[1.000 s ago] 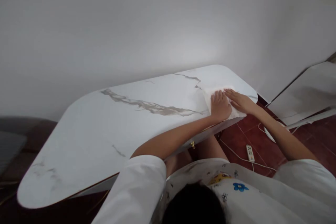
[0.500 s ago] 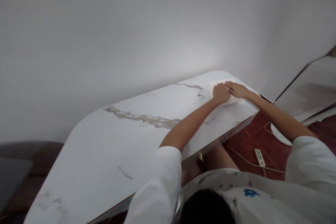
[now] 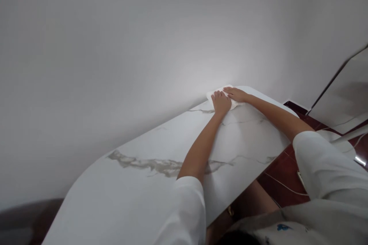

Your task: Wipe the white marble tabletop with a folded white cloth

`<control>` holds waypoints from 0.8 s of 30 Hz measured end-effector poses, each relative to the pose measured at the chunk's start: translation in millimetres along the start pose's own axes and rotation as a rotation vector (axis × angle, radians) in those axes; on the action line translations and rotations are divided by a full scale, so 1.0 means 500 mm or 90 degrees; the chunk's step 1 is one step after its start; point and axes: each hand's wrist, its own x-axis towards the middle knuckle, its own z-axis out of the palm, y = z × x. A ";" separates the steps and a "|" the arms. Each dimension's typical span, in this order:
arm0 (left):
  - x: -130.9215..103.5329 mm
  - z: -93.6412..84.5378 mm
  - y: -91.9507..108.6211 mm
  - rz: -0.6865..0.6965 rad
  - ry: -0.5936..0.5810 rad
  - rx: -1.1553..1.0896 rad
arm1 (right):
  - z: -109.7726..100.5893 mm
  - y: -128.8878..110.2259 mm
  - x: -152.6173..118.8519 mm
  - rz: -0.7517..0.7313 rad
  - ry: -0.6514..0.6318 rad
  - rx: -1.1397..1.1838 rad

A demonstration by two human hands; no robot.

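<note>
A white cloth (image 3: 211,95), perhaps a wipe, lies at the far edge of a white marble-patterned table (image 3: 115,195), up against the wall. My left hand (image 3: 221,102) presses down on it with the fingers spread and stretched forward. Just to the right, my right hand (image 3: 236,94) rests flat on the cloth, its fingers pointing left and nearly touching the left hand. Both palms hide much of the cloth. A grey-brown vein runs across the tabletop under my left forearm.
A pale wall (image 3: 143,46) rises along the table's far side. At the right, a white cable (image 3: 287,188) runs over the dark red tiled floor (image 3: 283,168). A large pale panel (image 3: 345,92) with a dark edge stands at the far right.
Both hands have slid the cloth away from me and to the left, to the table's wall-side edge. The view has shifted, and the power strip on the floor is now mostly hidden.
</note>
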 end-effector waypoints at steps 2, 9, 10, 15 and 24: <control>0.024 0.013 0.027 0.004 0.009 -0.001 | -0.010 0.034 -0.004 0.001 0.008 -0.004; 0.037 0.020 0.160 0.035 -0.005 -0.057 | -0.064 0.123 -0.122 0.051 0.008 -0.046; 0.025 0.016 0.176 0.046 -0.007 -0.064 | -0.071 0.125 -0.147 0.051 0.007 -0.047; -0.070 -0.014 0.234 0.098 -0.011 -0.099 | -0.103 0.088 -0.281 0.056 0.000 -0.042; -0.260 -0.075 0.313 0.171 -0.018 -0.148 | -0.149 -0.051 -0.519 0.116 0.001 -0.084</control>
